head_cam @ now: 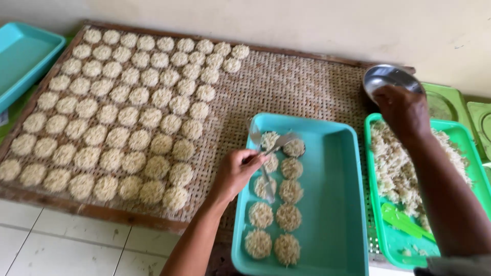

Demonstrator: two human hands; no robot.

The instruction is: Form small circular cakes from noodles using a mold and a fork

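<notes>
— What have you got in your left hand?

— My fingers are closed around a metal utensil; from here I can't tell whether it is one spoon or two. Its far end sits over the far part of the teal tray, just beside a small round mould with rice in it.

— And what lies in that tray?

— Round rice cakes in two short rows, running from the near end up toward the utensil. The right half of the tray is bare.

— Your right hand?

— It is stretched to the far right, palm down, over the near rim of a metal bowl. Whether it is gripping anything I cannot tell; the back of the hand hides the fingers.

— What is under your right forearm?

— A green perforated tray heaped with loose cooked rice, with a green flat scraper lying at its near end.

— And to the left?

— A big woven bamboo mat under everything, with many rows of finished rice cakes covering its left part. Another teal tray sits at the far left corner.
</notes>
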